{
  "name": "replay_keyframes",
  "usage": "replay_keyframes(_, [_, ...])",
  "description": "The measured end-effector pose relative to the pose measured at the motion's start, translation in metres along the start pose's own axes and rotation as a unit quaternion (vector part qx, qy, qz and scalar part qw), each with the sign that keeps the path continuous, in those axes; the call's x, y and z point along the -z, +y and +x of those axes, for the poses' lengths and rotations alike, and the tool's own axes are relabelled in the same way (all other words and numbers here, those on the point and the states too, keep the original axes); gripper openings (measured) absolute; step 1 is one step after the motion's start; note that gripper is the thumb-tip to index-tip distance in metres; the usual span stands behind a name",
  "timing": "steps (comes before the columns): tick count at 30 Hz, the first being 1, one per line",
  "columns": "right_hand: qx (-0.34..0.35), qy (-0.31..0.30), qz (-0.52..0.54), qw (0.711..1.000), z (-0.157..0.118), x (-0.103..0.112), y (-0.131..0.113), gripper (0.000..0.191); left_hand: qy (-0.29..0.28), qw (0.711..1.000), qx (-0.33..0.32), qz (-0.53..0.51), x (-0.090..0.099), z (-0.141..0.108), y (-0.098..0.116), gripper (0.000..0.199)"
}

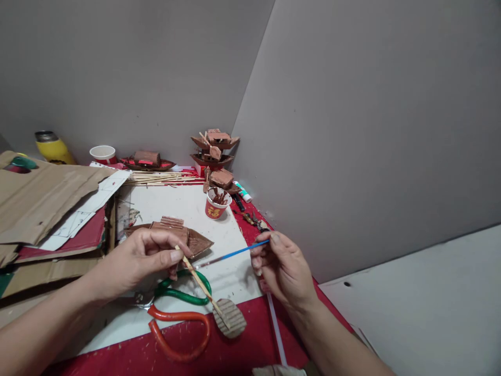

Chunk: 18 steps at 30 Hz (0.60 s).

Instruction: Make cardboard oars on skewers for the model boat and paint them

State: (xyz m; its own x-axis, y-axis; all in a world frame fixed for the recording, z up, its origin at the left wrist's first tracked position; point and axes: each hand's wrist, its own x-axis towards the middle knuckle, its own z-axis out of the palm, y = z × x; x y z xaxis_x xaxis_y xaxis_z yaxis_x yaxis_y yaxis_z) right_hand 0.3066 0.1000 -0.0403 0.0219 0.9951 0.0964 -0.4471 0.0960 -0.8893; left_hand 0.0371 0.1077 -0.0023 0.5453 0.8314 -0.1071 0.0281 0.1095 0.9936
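My left hand (151, 256) pinches the top of a thin wooden stick (201, 285), whose lower end sits on a rounded piece of corrugated cardboard (230, 319), like a small paddle. A slim blue-handled paintbrush (242, 250) is gripped by my right hand (284, 261) at its far end. The brush's brown-stained tip points left and meets or nearly meets the stick. Behind my left hand lies a brown model boat (200, 242) with a ridged piece on top, partly covered by the hand. Scissors (178, 302) with one green and one orange handle lie beneath the stick.
A paper cup (216, 206) with brown paint stands beyond my hands. More model boats (215, 151) are stacked in the back corner, near a glue tube (243, 192). Thin sticks (164, 178) lie behind the white board. Cardboard sheets (47, 203) pile up at left, below a yellow bottle (54, 149).
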Motion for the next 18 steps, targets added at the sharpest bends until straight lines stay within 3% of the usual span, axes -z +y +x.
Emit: replay_keyframes(18, [-0.018,-0.018,-0.005,1.000,-0.0018,-0.0009,-0.0012,0.024,-0.013,0.999,-0.004,-0.049,-0.0023,0.0022,-0.0003,0.015])
